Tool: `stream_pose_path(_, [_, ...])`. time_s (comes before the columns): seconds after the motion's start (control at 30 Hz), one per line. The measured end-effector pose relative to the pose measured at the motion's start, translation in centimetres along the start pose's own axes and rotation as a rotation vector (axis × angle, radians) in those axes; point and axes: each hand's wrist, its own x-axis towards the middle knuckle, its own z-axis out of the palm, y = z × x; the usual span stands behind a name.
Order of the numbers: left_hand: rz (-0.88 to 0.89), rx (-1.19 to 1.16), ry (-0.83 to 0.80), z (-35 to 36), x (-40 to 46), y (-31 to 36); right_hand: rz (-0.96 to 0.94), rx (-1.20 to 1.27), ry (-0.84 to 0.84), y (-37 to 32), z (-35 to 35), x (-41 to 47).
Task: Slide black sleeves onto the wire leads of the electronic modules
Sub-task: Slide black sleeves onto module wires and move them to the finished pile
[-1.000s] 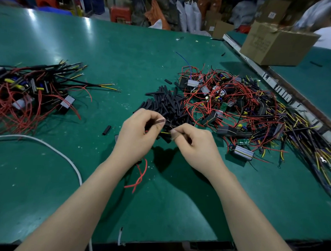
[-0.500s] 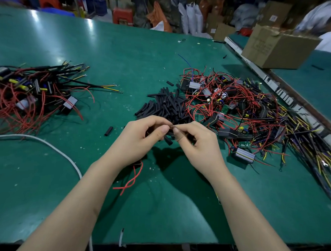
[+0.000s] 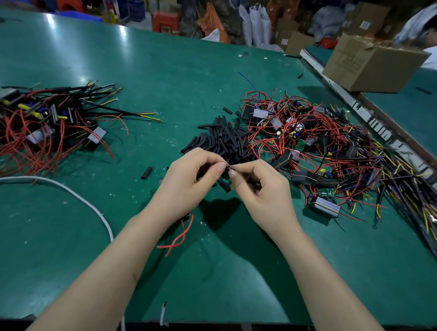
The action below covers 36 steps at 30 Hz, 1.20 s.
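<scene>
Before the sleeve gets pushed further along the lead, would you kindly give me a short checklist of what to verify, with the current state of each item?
1. Left hand pinches the work at its fingertips: ok.
2. Right hand pinches from the opposite side, fingertips meeting the left's: ok.
3. Sleeve mouth lined up with the wire tip: cannot tell, the fingers hide the joint.
4. Loose red wire leads hang below the left hand, free of the piles: ok.
5. Supply pile of short black tubular sleeves lies just beyond the hands: ok.
6. Unsleeved heap of red-wired electronic modules sits apart from the left-side heap of modules: ok.
</scene>
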Motion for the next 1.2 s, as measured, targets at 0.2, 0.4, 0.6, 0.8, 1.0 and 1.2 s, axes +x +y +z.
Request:
stream_pose_path(0.2, [0.111,0.064,0.029,0.3,0.0,0.1,-0.029,-0.031,0.004,-0.3,-0.1,0.1])
stream_pose_path(0.4, [0.238,0.108,0.08,0.3,0.0,0.1,0.169,0.136,-0.068,-1.0,-0.3,0.3])
stream_pose_path(0.6, [0.286,0.184,0.076,0.5,-0.1,0.0,0.451,0.416,-0.153,-1.3,-0.4,0.9])
stream_pose_path(0.8, [0.273,0.205,0.079,0.5,-0.1,0.1,0.581,0.541,-0.107,-1.7,-0.5,1.1])
stream_pose_path(1.0, [0.162,0.066,0.039,0.6,-0.1,0.3,0.49,0.496,-0.046,-1.7,-0.7,0.9])
stream_pose_path(1.2, [-0.119,-0.195,0.017,0.5,0.3,0.7,0.354,0.448,-0.045,-1.6,-0.5,0.8])
